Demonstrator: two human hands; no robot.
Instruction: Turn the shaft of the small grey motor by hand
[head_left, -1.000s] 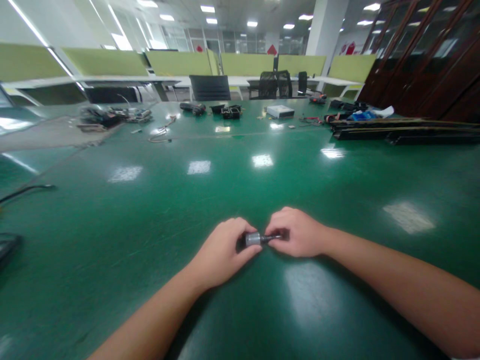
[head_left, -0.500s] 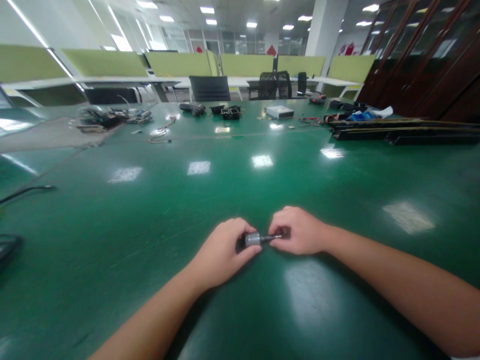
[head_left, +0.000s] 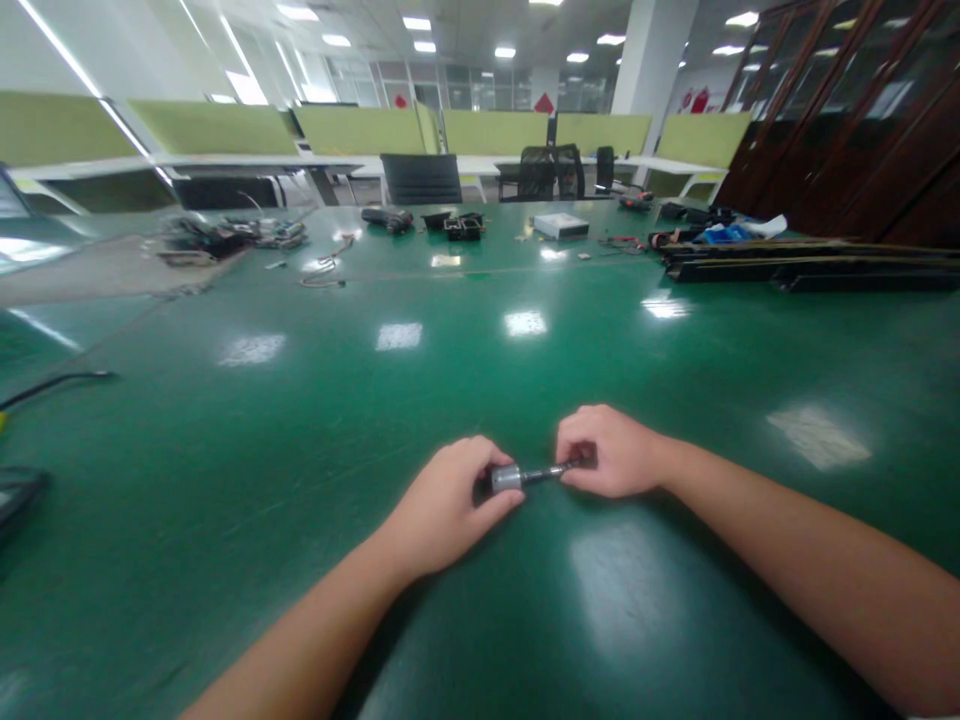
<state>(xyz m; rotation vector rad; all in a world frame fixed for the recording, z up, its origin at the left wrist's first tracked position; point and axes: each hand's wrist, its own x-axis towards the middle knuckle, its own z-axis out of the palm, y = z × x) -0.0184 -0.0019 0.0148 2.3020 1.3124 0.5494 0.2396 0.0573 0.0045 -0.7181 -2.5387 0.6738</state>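
My left hand (head_left: 450,498) is closed around a short silver-grey metal cylinder (head_left: 506,478), thumb on the near side and fingers on the far side. From its right end runs a thin dark metal shaft (head_left: 538,473), lying roughly level just over the green table. My right hand (head_left: 613,455) is closed in a pinch at the far end of this shaft. The fingers hide that tip, so I cannot see how it ends. The cylinder's left end is hidden inside my left hand.
On the green tabletop (head_left: 315,450), a dark cable end (head_left: 82,376) and a dark object (head_left: 21,495) lie at the left. Along the far side are a power tool (head_left: 388,219), black parts (head_left: 463,228), a silver box (head_left: 560,226) and long black bars (head_left: 817,262).
My right hand has moved a little right and away from me along the shaft, and more of the shaft shows between the hands. My left hand stays in place with the cylinder.
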